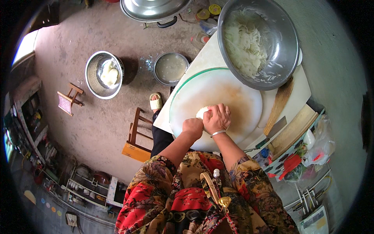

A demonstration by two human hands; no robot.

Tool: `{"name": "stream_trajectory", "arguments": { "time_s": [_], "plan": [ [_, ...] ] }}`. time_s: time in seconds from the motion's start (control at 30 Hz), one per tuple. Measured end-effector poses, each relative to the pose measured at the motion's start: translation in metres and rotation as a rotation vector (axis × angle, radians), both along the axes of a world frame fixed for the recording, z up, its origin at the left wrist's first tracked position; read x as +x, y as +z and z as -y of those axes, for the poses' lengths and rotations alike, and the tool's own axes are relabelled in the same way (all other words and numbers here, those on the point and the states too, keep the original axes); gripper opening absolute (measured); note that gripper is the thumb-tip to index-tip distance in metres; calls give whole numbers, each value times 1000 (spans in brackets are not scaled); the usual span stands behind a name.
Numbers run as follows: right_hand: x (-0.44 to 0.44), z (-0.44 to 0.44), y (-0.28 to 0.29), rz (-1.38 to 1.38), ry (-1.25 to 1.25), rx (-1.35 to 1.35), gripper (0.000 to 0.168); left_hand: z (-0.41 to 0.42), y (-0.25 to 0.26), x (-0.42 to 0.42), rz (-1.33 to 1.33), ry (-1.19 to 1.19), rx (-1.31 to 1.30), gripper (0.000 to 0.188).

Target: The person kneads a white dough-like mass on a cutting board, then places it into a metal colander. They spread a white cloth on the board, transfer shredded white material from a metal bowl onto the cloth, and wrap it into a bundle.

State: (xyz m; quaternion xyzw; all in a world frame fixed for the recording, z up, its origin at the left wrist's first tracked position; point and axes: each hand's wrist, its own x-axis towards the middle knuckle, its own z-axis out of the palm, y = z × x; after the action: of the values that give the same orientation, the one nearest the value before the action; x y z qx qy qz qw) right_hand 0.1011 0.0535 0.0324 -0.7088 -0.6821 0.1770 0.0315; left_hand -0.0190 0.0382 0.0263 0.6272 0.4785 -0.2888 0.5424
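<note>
Both my hands are together over a round white cutting board (pixel 187 96) with a green edge and brownish staining. My right hand (pixel 216 118), with a ring and a bracelet, wraps over a pale white bundle (pixel 201 112). My left hand (pixel 192 128) is a closed fist pressed against the bundle's left side, gripping at it. Fingers hide most of the bundle, so its material is unclear. Beyond the board, a large metal basin (pixel 282 44) holds shredded white vegetable (pixel 248 44), wet and heaped to one side.
Right of the board lie a straw brush (pixel 279 105), a cleaver (pixel 277 127) and plastic bags (pixel 320 143). On the floor stand a metal colander (pixel 89 76) holding a white lump, a basin of cloudy liquid (pixel 171 68), a wooden chair (pixel 138 149), a small stool (pixel 68 99) and a large lid (pixel 155 8).
</note>
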Motion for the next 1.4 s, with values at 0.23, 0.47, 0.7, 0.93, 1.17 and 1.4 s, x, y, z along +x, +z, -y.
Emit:
{"name": "stream_trajectory", "arguments": {
  "time_s": [0.23,0.47,0.7,0.93,1.17,1.4],
  "plan": [
    [1,-5,-3,20,8,-36,7,-14,3,-3,32,-22,-42,15],
    [-1,-12,-5,21,5,-57,7,-13,-4,-3,27,12,-74,16],
    [-2,-14,-7,42,3,-114,10,-20,-4,-5,63,7,-95,17],
    [-3,-19,-8,25,7,-113,9,-19,-11,-7,96,17,-100,17],
    [-3,-23,-10,16,33,-82,9,-26,-8,-8,96,22,-130,19],
    [-4,-24,-12,5,32,-54,9,-26,-9,-8,96,27,-136,18]
  ]
}}
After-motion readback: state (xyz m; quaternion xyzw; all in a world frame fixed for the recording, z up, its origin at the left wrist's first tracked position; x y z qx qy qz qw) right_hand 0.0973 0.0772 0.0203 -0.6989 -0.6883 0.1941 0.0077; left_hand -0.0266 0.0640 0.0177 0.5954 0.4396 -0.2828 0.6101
